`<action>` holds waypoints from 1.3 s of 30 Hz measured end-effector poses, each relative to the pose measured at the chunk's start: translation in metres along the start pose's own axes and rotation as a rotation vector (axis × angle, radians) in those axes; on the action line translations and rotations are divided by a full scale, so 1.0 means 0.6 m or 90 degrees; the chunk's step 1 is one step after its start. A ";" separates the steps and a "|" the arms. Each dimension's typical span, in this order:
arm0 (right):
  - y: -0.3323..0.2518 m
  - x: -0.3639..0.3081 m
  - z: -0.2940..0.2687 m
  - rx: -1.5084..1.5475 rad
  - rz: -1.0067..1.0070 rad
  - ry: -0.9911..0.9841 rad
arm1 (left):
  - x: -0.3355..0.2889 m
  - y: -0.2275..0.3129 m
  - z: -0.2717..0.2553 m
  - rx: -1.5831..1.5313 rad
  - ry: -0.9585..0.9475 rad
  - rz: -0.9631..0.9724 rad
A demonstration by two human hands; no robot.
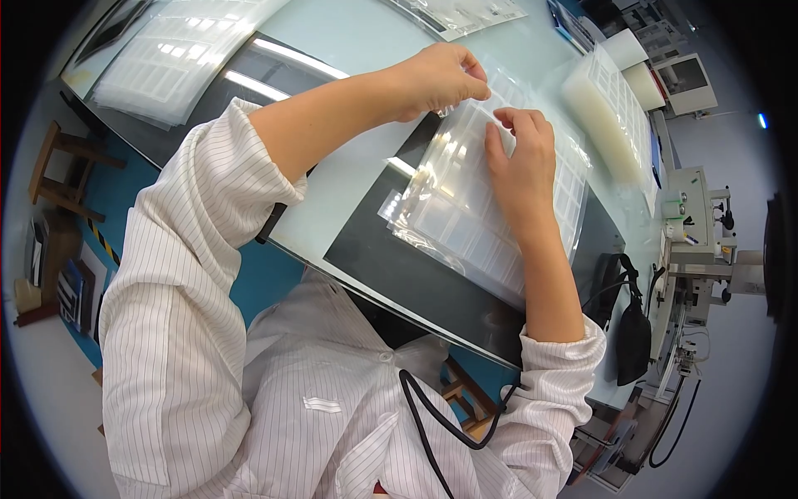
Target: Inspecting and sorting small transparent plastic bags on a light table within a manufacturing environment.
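Observation:
A stack of clear plastic compartment sheets (465,229) lies in front of me on a dark mat, with shiny, wrinkled film over its left side. My left hand (445,79) is over the far left corner of the stack. Its thumb and forefinger are pinched together; what they hold, if anything, is too small to make out. Beside it, my right hand (524,166) hovers over or rests on the upper right part of the sheets. Its thumb and bent fingers are apart, with nothing seen between them.
The dark mat (357,233) covers part of the pale table (341,37). More clear sheets (179,50) are piled at the far left. A tall stack of them (615,116) stands at the right. A black pouch (632,341) with cords lies near the right edge.

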State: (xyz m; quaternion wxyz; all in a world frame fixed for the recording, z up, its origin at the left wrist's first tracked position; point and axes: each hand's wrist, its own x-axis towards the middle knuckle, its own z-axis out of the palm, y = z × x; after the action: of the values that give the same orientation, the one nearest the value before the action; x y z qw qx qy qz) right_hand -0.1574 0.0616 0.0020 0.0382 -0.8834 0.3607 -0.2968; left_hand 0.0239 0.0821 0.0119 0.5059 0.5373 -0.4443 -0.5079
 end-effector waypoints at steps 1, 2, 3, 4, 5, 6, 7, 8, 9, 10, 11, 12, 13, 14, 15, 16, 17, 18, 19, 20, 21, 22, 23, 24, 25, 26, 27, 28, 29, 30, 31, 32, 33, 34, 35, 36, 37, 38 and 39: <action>0.001 0.001 0.001 0.006 -0.006 0.011 | 0.001 0.000 -0.004 -0.009 -0.016 0.002; 0.003 0.002 0.001 0.011 -0.013 0.022 | 0.002 -0.001 -0.006 -0.019 -0.032 0.005; 0.004 0.002 0.002 0.012 -0.012 0.022 | 0.003 -0.002 -0.006 -0.018 -0.033 0.004; 0.007 0.003 0.002 0.006 -0.030 0.008 | 0.003 -0.002 -0.006 -0.015 -0.035 0.001; 0.009 0.003 0.002 0.001 -0.048 -0.006 | 0.004 -0.001 -0.005 -0.012 -0.037 -0.003; 0.010 0.005 0.002 0.002 -0.048 -0.005 | 0.004 -0.001 -0.005 -0.011 -0.037 -0.003; 0.011 0.007 0.001 0.016 -0.040 -0.018 | 0.004 -0.001 -0.004 -0.007 -0.034 -0.004; 0.012 0.008 0.001 0.031 -0.032 -0.030 | 0.005 -0.001 -0.004 -0.004 -0.032 -0.005; 0.012 0.009 0.002 0.030 -0.032 -0.029 | 0.005 -0.002 -0.005 -0.004 -0.032 -0.005; 0.010 0.008 0.003 0.025 -0.037 -0.004 | 0.004 -0.002 -0.006 -0.006 -0.039 -0.001; 0.008 0.007 0.004 0.020 -0.042 0.021 | 0.003 -0.002 -0.007 -0.008 -0.047 0.002; 0.010 0.008 0.006 0.019 -0.042 0.021 | 0.001 -0.002 -0.006 -0.008 -0.047 0.003; 0.019 0.008 0.009 0.003 -0.059 0.028 | 0.001 -0.003 0.000 0.011 -0.035 0.008; 0.024 0.007 0.009 -0.014 -0.076 0.035 | 0.002 -0.003 0.006 0.030 -0.023 0.013; 0.027 0.004 0.006 -0.015 -0.072 0.035 | 0.004 -0.001 0.011 0.031 -0.027 0.012; 0.020 0.007 0.003 0.042 -0.050 0.038 | 0.002 0.000 0.009 0.055 -0.051 0.034; 0.012 0.009 -0.002 0.099 -0.027 0.041 | -0.001 0.000 0.007 0.080 -0.076 0.057; 0.003 0.009 -0.016 0.235 0.048 0.019 | -0.002 0.001 0.004 0.082 -0.075 0.055; -0.008 0.009 -0.037 0.369 0.123 -0.003 | -0.007 0.010 0.000 0.064 -0.155 0.051; -0.011 0.008 -0.051 0.402 0.126 -0.019 | -0.011 0.015 -0.003 0.047 -0.235 0.046; -0.012 0.002 -0.054 0.404 0.127 -0.017 | -0.013 0.014 -0.004 0.049 -0.236 0.044; -0.011 -0.004 -0.058 0.346 0.146 -0.017 | -0.012 0.013 -0.004 0.022 -0.252 0.054; -0.010 -0.010 -0.061 0.288 0.166 -0.018 | -0.011 0.012 -0.003 -0.004 -0.269 0.062; -0.008 -0.020 -0.059 0.237 0.154 -0.048 | -0.010 0.010 -0.001 -0.001 -0.274 0.060; -0.015 -0.032 -0.055 0.162 0.106 -0.051 | -0.009 0.008 0.005 -0.041 -0.219 0.052; -0.014 -0.041 -0.044 0.112 0.048 -0.036 | -0.009 0.006 0.009 -0.080 -0.164 0.043; -0.012 -0.048 -0.034 0.061 -0.010 -0.021 | -0.008 0.005 0.010 -0.078 -0.169 0.040; -0.016 -0.049 -0.028 0.061 -0.003 -0.019 | -0.008 0.008 0.007 -0.104 -0.145 0.033; -0.020 -0.049 -0.022 0.035 -0.036 -0.001 | -0.005 0.009 0.005 -0.129 -0.121 0.026; -0.020 -0.051 -0.020 0.008 -0.068 0.017 | 0.009 -0.002 0.011 -0.146 -0.086 0.020; -0.020 -0.050 -0.021 0.011 -0.063 0.020 | 0.012 -0.005 0.010 -0.141 -0.089 0.016; -0.019 -0.047 -0.026 0.037 -0.042 -0.008 | 0.015 -0.009 0.009 -0.132 -0.089 0.038; -0.019 -0.046 -0.028 0.063 -0.021 -0.036 | 0.017 -0.012 0.007 -0.123 -0.089 0.062; -0.017 -0.047 -0.025 0.066 -0.017 -0.034 | 0.020 -0.015 0.006 -0.118 -0.091 0.059; -0.016 -0.048 -0.023 0.057 -0.039 0.000 | 0.024 -0.019 0.005 -0.109 -0.089 0.057; -0.015 -0.049 -0.020 0.047 -0.061 0.033 | 0.026 -0.022 0.004 -0.099 -0.088 0.057; -0.014 -0.049 -0.020 0.049 -0.055 0.034 | 0.023 -0.019 0.006 -0.096 -0.091 0.053; -0.014 -0.049 -0.021 0.043 -0.061 0.023 | 0.018 -0.015 0.008 -0.081 -0.081 0.046; -0.015 -0.049 -0.022 0.036 -0.067 0.011 | 0.015 -0.012 0.010 -0.067 -0.070 0.039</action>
State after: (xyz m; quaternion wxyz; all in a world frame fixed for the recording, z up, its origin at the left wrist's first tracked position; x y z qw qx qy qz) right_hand -0.1755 0.0895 0.0007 0.0445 -0.8972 0.3052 -0.3161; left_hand 0.0186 0.0730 0.0041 0.5233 0.4677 -0.4602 -0.5437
